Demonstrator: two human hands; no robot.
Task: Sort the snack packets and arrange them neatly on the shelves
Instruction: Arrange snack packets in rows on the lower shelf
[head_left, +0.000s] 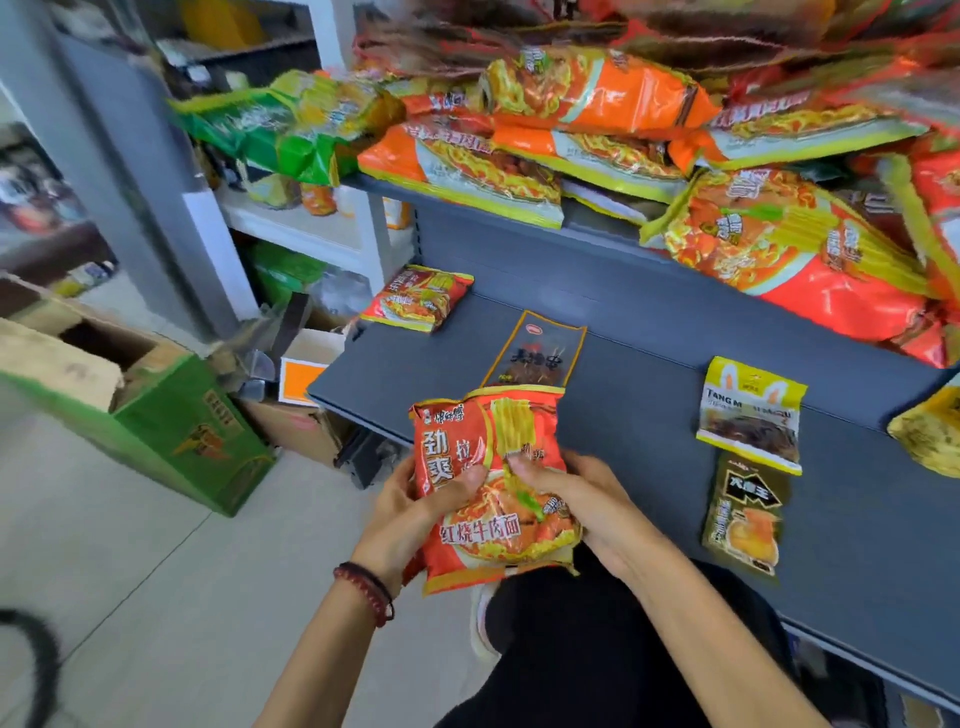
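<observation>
Both hands closed on one red noodle packet (493, 483), held upright in front of the body and just off the front edge of the grey shelf (649, 353). Left hand (410, 509) gripping the packet's left edge, thumb over the front; right hand (576, 499) clamped on the right side, fingers pressed into the printed face. Bead bracelet (366, 590) on the left wrist.

On the grey shelf: a matching small red packet (415, 299) at the far left corner, a dark flat packet (535, 353) just behind the held one, a yellow-topped packet (750, 413) well to the right, a dark gold packet (743, 519) touching its lower edge. Above, a messy heap of orange packets (582, 104) and green packets (275, 130) spilling over the upper shelf edge.

Likely step: deciding where the held packet belongs, probably beside its match at the far left.

Risks from here: reaching left under the overhanging heap could knock a loose packet down. Setting the packet at the shelf's front edge could let it slide off onto the floor. Squeezing this hard could crush the noodles inside. Dropping it on the dark flat packet would mix kinds
</observation>
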